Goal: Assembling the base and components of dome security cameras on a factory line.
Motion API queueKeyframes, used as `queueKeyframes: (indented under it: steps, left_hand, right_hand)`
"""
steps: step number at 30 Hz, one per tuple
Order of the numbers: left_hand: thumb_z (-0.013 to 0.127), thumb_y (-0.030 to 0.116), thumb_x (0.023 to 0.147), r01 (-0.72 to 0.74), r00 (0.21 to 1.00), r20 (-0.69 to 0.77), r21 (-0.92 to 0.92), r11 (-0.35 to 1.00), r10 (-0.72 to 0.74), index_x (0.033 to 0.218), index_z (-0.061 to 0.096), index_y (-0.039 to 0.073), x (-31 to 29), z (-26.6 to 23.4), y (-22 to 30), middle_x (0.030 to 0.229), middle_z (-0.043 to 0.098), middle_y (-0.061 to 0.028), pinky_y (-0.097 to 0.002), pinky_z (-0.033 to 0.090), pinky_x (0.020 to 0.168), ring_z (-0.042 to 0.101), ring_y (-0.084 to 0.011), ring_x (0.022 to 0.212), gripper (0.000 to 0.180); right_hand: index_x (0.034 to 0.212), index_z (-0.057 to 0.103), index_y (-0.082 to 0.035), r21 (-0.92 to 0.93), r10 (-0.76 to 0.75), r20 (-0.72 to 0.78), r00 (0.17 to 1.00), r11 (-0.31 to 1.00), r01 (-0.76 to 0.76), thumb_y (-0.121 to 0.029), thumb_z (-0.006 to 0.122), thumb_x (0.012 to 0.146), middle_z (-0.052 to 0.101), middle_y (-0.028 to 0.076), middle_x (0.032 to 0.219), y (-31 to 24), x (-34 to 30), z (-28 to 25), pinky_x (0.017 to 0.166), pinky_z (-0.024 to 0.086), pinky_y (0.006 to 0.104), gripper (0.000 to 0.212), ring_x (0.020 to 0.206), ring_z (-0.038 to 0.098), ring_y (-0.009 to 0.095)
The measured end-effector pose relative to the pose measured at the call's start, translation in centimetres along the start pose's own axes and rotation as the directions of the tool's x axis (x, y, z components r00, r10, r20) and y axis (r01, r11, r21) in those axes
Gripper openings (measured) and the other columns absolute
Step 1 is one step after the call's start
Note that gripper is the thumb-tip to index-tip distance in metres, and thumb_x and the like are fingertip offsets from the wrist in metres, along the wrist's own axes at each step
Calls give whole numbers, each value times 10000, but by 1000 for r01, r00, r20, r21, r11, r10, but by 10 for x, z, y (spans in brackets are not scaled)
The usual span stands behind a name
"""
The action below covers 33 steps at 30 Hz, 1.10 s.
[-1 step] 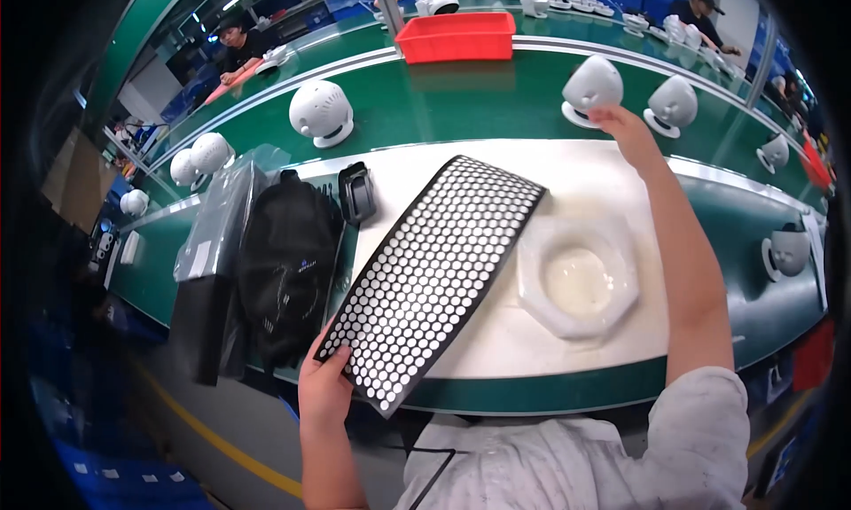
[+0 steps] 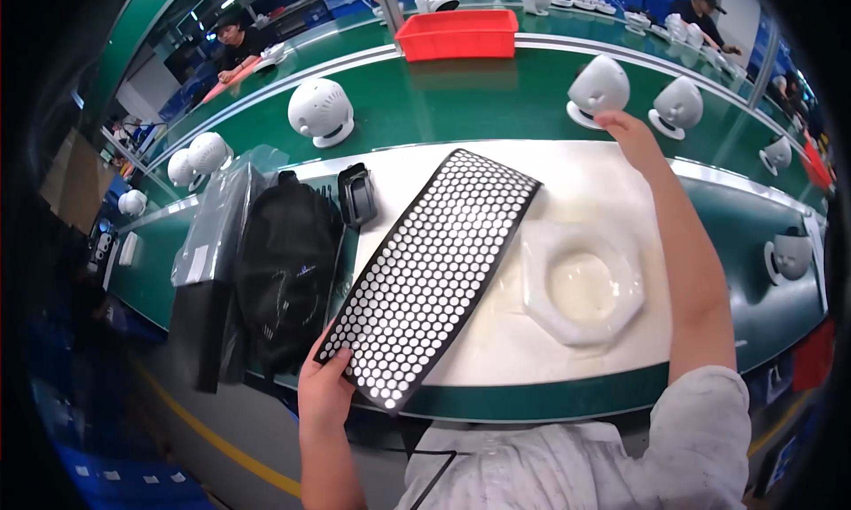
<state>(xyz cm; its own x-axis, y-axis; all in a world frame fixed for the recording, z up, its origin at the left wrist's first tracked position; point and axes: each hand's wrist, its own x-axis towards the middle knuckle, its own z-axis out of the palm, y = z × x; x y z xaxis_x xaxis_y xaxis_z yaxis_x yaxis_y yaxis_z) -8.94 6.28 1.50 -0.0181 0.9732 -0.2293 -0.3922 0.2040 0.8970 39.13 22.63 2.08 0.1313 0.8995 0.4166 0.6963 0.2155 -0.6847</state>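
I see a long green conveyor bench (image 2: 461, 102) curving across the view, with a white work mat (image 2: 496, 333) laid over its near edge in front of me. Lying slantwise on that mat is a long black sheet of round white stickers (image 2: 430, 275), running from the lower left up toward the middle of the mat. My left hand (image 2: 324, 390) closes on the sheet's near corner, thumb on top and the other fingers hidden beneath it, at the bench's front edge.

To the left of the sheet sits a black bag (image 2: 284, 275), and further left a grey plastic pouch (image 2: 213, 226) leans on it. Just right of the sheet rests a white octagonal foam tray (image 2: 581, 284), its hollow middle bare. A small black box-like device (image 2: 356, 194) stands at the far end of the bag, near the sheet's upper half.

My right arm stretches far out over the mat, and my right hand (image 2: 625, 131) reaches the base of a white dome-shaped housing (image 2: 598, 89) on the green belt; I cannot tell whether the fingers grip it or only touch it. More white domes stand along the belt, one (image 2: 321, 111) at the left and one (image 2: 678, 107) just beside the reached one. A red bin (image 2: 458, 33) sits beyond them.
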Motion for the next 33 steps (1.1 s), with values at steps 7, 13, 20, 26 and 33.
queueKeyframes:
  steps: [7, 13, 20, 26, 33]
  left_hand:
    - [391, -21, 778, 169, 984, -57, -34, 985, -171, 1207, 336, -23, 19, -11, 6, 1128, 459, -178, -376, 480, 726, 511, -265, 972, 433]
    - [300, 370, 862, 162, 977, 173, -214, 963, -126, 1286, 203, -5, 22, -15, 11, 1268, 345, -160, -423, 351, 898, 396, -286, 1126, 575]
    - [375, 209, 873, 115, 980, 184, -200, 973, -78, 1318, 160, 62, 19, -14, 8, 1215, 398, -105, -327, 466, 738, 499, -193, 987, 515]
    - [436, -48, 781, -132, 986, -74, 197, 971, 149, 1193, 436, 54, 4, -10, 5, 1036, 525, -54, -199, 411, 747, 499, -90, 889, 424]
    - [476, -77, 736, -631, 677, -446, 58, 774, 585, 899, 575, 10, -127, -143, 6, 954, 585, -156, -367, 418, 841, 547, -242, 915, 210]
  right_hand:
    - [1097, 505, -110, -677, 106, -27, 994, 729, -96, -369, 446, 816, 526, 128, 1066, 35, 23, 33, 833, 382, 386, 387, 1002, 476, 294]
    - [1109, 517, -158, -773, -137, -76, 988, 633, 28, -359, 505, 793, 560, 121, 990, 69, 31, 28, 770, 407, 417, 374, 913, 520, 303]
    - [1042, 557, -128, -863, -414, 15, 910, 454, 221, -91, 490, 786, 556, 106, 930, 54, -5, -10, 744, 416, 351, 267, 851, 520, 283]
    - [1068, 532, -64, -777, -267, 213, 940, 537, 328, -124, 448, 821, 539, 149, 989, -11, -86, -19, 804, 380, 380, 267, 917, 487, 321]
    - [1151, 470, -69, -704, -24, 288, 957, 673, 229, -160, 397, 848, 463, 179, 1141, -3, -127, -38, 928, 295, 378, 325, 1057, 412, 339]
